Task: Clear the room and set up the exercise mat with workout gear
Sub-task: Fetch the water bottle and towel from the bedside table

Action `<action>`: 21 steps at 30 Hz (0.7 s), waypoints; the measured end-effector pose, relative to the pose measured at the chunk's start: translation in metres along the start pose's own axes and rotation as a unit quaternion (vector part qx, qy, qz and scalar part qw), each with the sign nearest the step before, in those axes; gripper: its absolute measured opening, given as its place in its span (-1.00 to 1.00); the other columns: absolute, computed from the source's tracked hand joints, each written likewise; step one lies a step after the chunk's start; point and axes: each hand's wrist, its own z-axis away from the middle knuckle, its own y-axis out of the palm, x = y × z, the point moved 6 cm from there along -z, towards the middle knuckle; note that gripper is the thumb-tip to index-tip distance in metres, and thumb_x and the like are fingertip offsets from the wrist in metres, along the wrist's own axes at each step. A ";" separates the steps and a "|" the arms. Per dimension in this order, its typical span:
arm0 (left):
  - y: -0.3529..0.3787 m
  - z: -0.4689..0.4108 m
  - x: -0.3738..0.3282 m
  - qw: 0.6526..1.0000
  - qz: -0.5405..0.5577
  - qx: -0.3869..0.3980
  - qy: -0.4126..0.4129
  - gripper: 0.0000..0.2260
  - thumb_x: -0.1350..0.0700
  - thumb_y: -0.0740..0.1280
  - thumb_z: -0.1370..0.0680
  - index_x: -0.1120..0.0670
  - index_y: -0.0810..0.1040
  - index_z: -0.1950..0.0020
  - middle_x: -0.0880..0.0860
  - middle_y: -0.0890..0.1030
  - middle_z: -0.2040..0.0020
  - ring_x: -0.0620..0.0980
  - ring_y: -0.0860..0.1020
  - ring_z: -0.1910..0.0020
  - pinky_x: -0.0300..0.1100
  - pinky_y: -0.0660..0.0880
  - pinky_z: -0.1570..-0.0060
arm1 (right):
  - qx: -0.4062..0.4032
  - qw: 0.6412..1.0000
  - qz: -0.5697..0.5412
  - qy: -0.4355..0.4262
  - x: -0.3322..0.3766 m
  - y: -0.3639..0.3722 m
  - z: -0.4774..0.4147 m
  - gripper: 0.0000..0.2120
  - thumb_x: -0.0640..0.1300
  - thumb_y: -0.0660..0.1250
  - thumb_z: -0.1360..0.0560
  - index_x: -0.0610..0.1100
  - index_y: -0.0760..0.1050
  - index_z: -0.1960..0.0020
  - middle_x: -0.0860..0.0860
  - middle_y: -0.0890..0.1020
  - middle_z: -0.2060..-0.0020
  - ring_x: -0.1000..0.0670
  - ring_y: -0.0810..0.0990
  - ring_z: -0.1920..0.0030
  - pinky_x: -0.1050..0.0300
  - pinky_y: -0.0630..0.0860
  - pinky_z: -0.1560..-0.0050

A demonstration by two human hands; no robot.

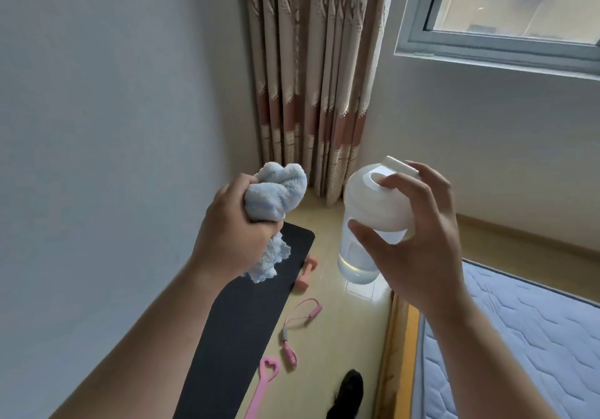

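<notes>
Gear delivery: my left grip (232,227) clenches a blue towel (279,191), my right grip (422,236) clasps the water bottle (367,223) by its lid; next, I judge, both go down beside the mat (240,314).

A dumbbell (304,279) and jump rope (290,355) crowd the floor strip (357,321) along the exercise mat (246,321) edge; nearer the bed (519,337), it lies open.

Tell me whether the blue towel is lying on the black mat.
No: the left hand grips the blue towel bunched up in the air, off the black mat, while the right hand holds the water bottle.
</notes>
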 end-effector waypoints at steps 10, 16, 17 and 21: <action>0.077 -0.197 -0.016 0.994 -0.019 -0.063 -0.083 -0.70 0.16 0.51 -0.41 -0.12 0.47 0.05 -0.11 0.60 0.02 -0.08 0.58 0.02 -0.17 0.47 0.12 | 0.068 0.996 -0.053 -0.033 -0.143 0.056 -0.226 -0.42 -0.08 0.61 -0.35 0.03 0.46 -0.29 -0.01 0.34 -0.42 0.29 0.30 -0.31 0.55 0.30 -0.12; 0.116 -0.302 0.013 0.986 -0.010 -0.099 -0.133 -0.73 0.16 0.49 -0.41 -0.11 0.48 0.04 -0.11 0.62 0.05 -0.07 0.59 0.04 -0.17 0.48 0.17 | 0.116 0.989 -0.071 -0.049 -0.217 0.120 -0.325 -0.41 -0.05 0.59 -0.36 0.12 0.41 -0.29 0.02 0.31 -0.44 0.24 0.31 -0.34 0.52 0.31 -0.10; 0.126 -0.323 0.021 0.984 -0.008 -0.109 -0.141 -0.74 0.17 0.48 -0.41 -0.11 0.48 0.04 -0.11 0.62 0.06 -0.07 0.59 0.05 -0.19 0.48 0.21 | 0.126 0.988 -0.074 -0.057 -0.231 0.134 -0.342 -0.41 -0.04 0.59 -0.36 0.13 0.40 -0.30 0.03 0.31 -0.44 0.26 0.30 -0.34 0.51 0.31 -0.10; 0.161 -0.414 0.055 0.974 0.011 -0.134 -0.185 -0.75 0.16 0.44 -0.42 -0.12 0.49 0.02 -0.11 0.63 0.08 -0.09 0.61 0.07 -0.16 0.54 0.28 | 0.164 0.980 -0.078 -0.085 -0.285 0.200 -0.420 -0.41 -0.02 0.59 -0.36 0.17 0.40 -0.29 0.07 0.31 -0.44 0.37 0.28 -0.29 0.34 0.42 -0.07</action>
